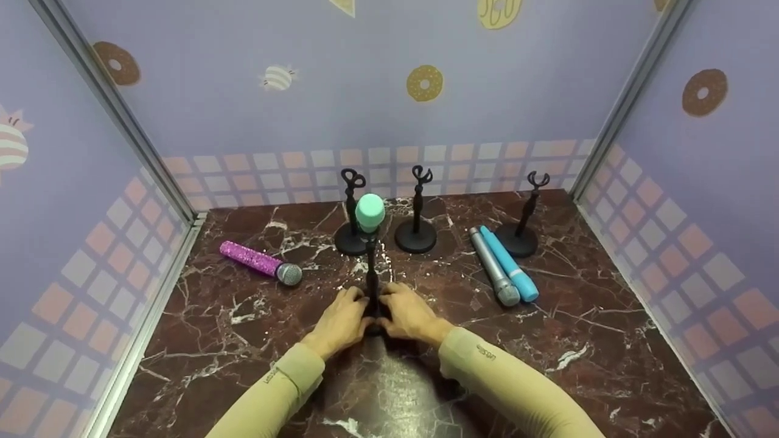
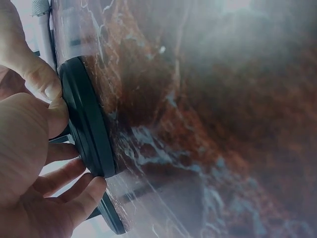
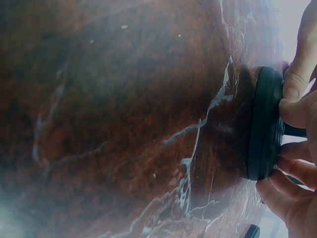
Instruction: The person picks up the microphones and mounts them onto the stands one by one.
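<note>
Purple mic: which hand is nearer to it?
Left. The left hand grips the front stand from its left, to the right of the purple mic; the right hand grips its other side, farther from the mic.

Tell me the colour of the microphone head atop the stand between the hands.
Mint green; the microphone head shows best in the head view.

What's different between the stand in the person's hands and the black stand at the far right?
The front stand is gripped low down by the left hand and right hand; neither touches the far-right stand. A green microphone tops the front stand; the far-right stand carries none. The front stand is nearer the head camera than the far-right stand. Both are black, with round bases and slim posts.
</note>
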Motion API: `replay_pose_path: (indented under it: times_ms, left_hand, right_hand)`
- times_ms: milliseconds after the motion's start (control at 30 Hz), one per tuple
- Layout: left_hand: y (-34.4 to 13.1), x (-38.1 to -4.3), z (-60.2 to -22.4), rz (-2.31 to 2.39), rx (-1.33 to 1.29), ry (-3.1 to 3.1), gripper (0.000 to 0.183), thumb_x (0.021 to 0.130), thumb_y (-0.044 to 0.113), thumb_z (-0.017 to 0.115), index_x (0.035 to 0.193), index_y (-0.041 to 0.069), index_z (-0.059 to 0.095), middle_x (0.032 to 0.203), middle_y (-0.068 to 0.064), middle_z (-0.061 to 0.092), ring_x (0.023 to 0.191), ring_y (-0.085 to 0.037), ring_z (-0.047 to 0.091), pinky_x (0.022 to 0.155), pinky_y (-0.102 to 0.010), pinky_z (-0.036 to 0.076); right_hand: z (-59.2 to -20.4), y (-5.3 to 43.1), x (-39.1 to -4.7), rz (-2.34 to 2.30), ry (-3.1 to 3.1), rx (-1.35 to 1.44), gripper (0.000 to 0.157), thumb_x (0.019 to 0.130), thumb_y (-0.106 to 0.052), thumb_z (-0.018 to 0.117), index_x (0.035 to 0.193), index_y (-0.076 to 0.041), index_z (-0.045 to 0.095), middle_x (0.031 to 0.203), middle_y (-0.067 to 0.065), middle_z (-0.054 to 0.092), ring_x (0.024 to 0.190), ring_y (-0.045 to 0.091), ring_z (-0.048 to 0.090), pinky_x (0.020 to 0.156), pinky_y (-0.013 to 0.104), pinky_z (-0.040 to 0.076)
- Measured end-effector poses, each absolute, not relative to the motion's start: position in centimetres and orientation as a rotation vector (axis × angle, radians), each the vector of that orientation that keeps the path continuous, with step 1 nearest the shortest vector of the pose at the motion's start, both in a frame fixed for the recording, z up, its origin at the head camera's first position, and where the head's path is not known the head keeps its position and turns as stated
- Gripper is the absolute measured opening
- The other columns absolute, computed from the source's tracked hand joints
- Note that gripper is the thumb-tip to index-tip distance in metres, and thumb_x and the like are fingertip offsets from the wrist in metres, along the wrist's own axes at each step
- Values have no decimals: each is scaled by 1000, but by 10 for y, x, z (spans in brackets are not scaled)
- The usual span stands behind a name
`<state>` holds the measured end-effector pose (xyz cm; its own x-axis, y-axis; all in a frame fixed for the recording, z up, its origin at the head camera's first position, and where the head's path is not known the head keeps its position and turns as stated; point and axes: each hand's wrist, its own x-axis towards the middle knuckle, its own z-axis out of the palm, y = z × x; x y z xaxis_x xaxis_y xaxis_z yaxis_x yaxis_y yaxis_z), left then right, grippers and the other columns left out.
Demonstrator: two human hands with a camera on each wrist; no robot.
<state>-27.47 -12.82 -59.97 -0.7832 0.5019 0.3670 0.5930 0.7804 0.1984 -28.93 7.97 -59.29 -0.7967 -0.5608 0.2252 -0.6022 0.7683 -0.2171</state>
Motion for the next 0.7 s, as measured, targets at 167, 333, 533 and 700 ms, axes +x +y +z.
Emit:
replay_pose_path:
  times_ms: [167, 333, 533, 700]
  left_hand:
    - [-128, -275, -598, -444, -832, -2690, 26, 92, 15, 87, 110, -2, 78, 116, -18, 70, 102, -39, 66, 89, -53, 65]
    - [-129, -274, -598, -435, -814, -2678, 25, 90, 13, 88, 109, -2, 79, 115, -18, 70, 101, -39, 66, 87, -52, 66]
    - [-128, -274, -598, -408, -807, -2647, 23, 91, 13, 87, 107, -1, 79, 114, -17, 71, 100, -39, 67, 88, -51, 65]
    - [-125, -276, -597, -433, -815, -2692, 22, 93, 12, 85, 109, -2, 80, 115, -18, 71, 101, -40, 67, 87, -53, 65]
  right_hand:
    - [-593, 78, -291, 439, -2830, 915, 41, 86, -25, 88, 123, -9, 83, 129, 10, 75, 121, 34, 71, 110, 46, 62]
    - [-597, 76, -294, 468, -2828, 904, 41, 86, -24, 88, 124, -8, 84, 129, 10, 75, 121, 34, 71, 110, 46, 62]
    - [-631, 79, -314, 450, -2663, 980, 33, 92, -29, 82, 118, -9, 84, 123, 6, 75, 114, 30, 71, 103, 48, 62]
    - [-619, 80, -310, 438, -2641, 966, 23, 93, -22, 79, 111, -9, 85, 114, 7, 73, 105, 31, 71, 93, 48, 64]
